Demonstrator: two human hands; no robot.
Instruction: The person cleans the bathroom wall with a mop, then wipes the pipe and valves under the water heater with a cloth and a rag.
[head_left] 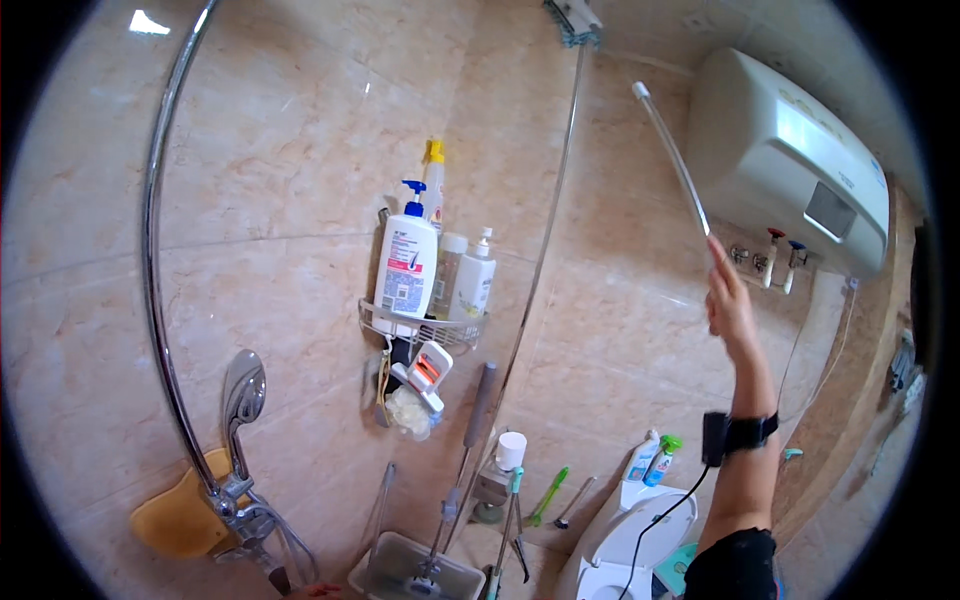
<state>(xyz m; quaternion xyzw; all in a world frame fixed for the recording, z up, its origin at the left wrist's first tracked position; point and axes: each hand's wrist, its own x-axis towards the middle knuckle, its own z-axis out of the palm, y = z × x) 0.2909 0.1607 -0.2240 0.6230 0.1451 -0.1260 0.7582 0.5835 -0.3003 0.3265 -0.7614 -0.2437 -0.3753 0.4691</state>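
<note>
My right hand (730, 305) is raised at the right, its fingers wrapped round the lower end of a shiny thin rod (675, 160). The rod slants up and to the left, ending in a white tip near the water heater (785, 150). To the left of the tip, high on the wall, is a white head with blue-grey bristles (575, 22); a long thin vertical line runs down beneath it, and I cannot tell whether it is a pole or an edge. A small reddish patch of skin at the bottom edge may be my left hand (320, 591); its fingers cannot be made out.
A wire corner shelf (475, 328) holds several bottles, with a bath puff (408, 412) hanging below. At left are a shower hose (152, 220) and handheld shower head (246, 385). Below stand a grey bin (365, 570), long-handled mop (480, 405) and toilet (650, 525). Valves (770, 250) sit beneath the heater.
</note>
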